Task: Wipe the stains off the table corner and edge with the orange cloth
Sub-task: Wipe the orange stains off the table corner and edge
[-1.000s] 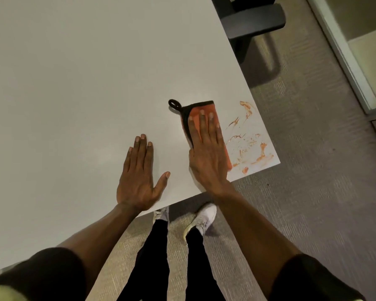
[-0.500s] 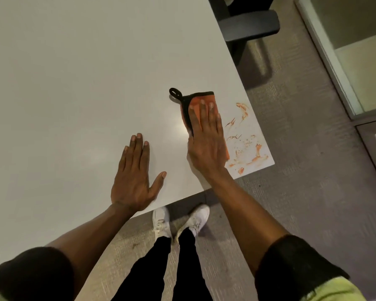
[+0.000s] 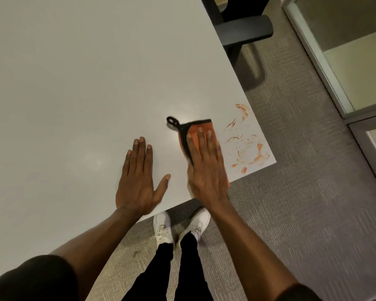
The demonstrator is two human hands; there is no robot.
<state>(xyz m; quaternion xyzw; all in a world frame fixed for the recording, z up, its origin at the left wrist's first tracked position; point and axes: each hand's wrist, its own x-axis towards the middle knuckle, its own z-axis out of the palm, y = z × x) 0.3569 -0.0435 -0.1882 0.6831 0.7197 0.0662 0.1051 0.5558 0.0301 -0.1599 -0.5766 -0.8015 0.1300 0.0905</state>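
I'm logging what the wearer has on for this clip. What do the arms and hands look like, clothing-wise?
Both forearms are bare, with dark short sleeves ending near the elbows. The left hand and the right hand have no gloves, and no rings or watch are visible.

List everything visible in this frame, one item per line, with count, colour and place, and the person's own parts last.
table: one, white, fills the left and centre.
orange cloth: one, orange with black trim and loop, flat near the table's corner, under the right hand.
stains: several orange smears, on the corner right of the cloth.
chair: one, black, beyond the table's far side.
carpet: grey, floor on the right.
glass partition: one, pale frame, upper right.
shoes: two, white, below the table edge.
left hand: flat on the table, fingers spread.
right hand: flat, pressing on the cloth.
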